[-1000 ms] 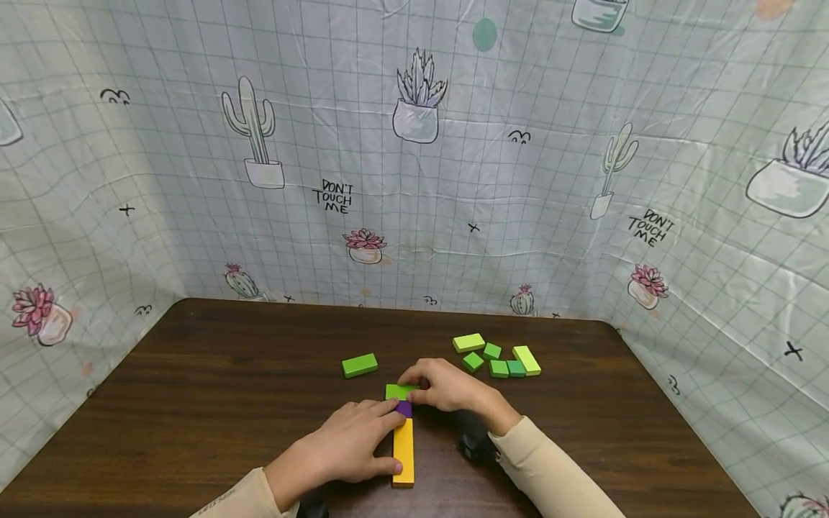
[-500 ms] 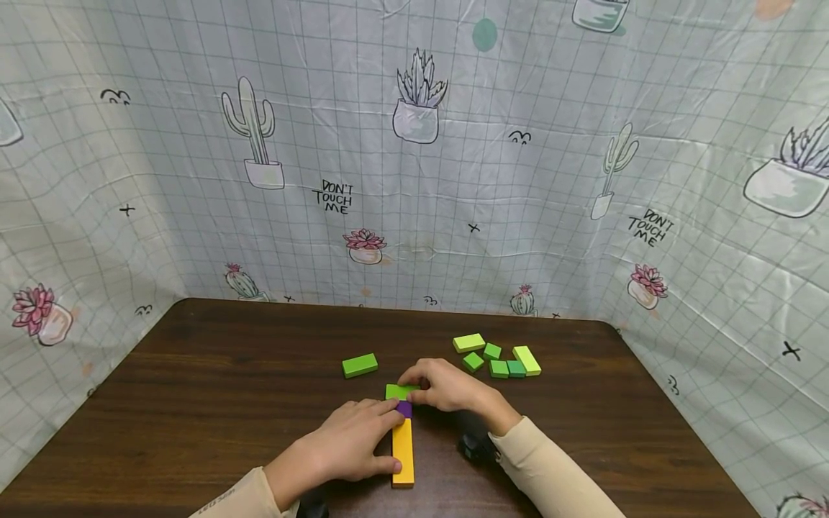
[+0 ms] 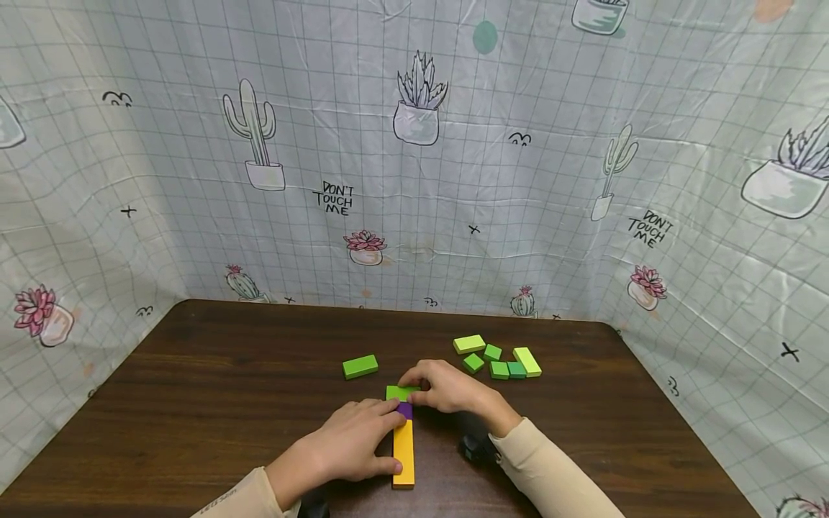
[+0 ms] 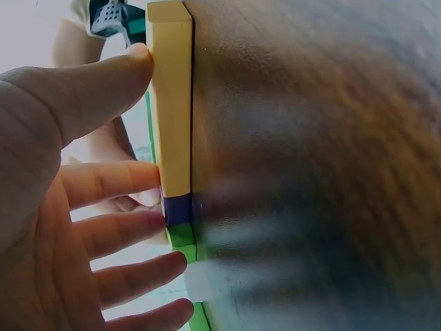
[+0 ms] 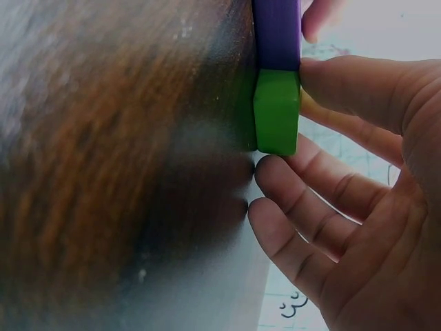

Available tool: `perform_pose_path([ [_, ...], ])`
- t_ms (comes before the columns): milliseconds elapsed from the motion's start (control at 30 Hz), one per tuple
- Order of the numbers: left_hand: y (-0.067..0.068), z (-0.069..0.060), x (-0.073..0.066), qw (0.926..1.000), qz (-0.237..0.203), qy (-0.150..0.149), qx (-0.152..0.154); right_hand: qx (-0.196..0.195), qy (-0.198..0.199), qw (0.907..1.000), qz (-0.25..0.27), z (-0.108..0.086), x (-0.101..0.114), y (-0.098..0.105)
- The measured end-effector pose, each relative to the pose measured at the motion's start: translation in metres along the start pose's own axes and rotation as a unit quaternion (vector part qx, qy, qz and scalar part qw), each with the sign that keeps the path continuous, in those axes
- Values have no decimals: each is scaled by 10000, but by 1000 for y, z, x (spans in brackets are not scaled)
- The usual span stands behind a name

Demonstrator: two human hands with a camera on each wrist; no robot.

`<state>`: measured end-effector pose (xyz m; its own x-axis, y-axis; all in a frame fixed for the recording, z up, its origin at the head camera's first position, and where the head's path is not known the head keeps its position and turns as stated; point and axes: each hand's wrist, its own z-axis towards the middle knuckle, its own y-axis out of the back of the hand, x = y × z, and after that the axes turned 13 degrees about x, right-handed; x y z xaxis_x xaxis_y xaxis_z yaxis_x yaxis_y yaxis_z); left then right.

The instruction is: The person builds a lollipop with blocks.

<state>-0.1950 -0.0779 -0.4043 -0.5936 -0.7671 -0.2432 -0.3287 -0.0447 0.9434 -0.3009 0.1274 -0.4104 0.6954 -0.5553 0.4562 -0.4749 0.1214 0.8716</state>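
A long yellow block (image 3: pixel 404 460), a small purple block (image 3: pixel 405 411) and a green block (image 3: pixel 396 393) form one line on the table, end to end. My left hand (image 3: pixel 352 442) lies along the left side, its thumb touching the yellow block and its fingers stretched near the purple one. At the far end, my right hand (image 3: pixel 447 387) pinches the green block between thumb and index finger, partly covering it. In the right wrist view, the green block (image 5: pixel 277 114) meets the purple block (image 5: pixel 278 34); the other fingers (image 5: pixel 275 227) are bent beyond its end.
Another green block (image 3: pixel 360 367) lies alone, left of the line's far end. To the right is a loose group of light-green blocks (image 3: pixel 469 344) and small green cubes (image 3: pixel 499 370). Patterned cloth (image 3: pixel 421 180) hangs behind the dark wooden table (image 3: pixel 246 381).
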Motion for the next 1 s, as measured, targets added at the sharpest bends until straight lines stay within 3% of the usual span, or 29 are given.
perform_pose_path([
  [267,1,1,0,9999,-88,-14,75,-8,17,10000,-17,-1,0,0],
  [500,0,2,3,9999,-103,-34,122,-107,283,9994,-186,-1,-1,0],
  [1000,2,3,5,9995,-224,-60,223,4,58,9999,-84,-1,0,3],
])
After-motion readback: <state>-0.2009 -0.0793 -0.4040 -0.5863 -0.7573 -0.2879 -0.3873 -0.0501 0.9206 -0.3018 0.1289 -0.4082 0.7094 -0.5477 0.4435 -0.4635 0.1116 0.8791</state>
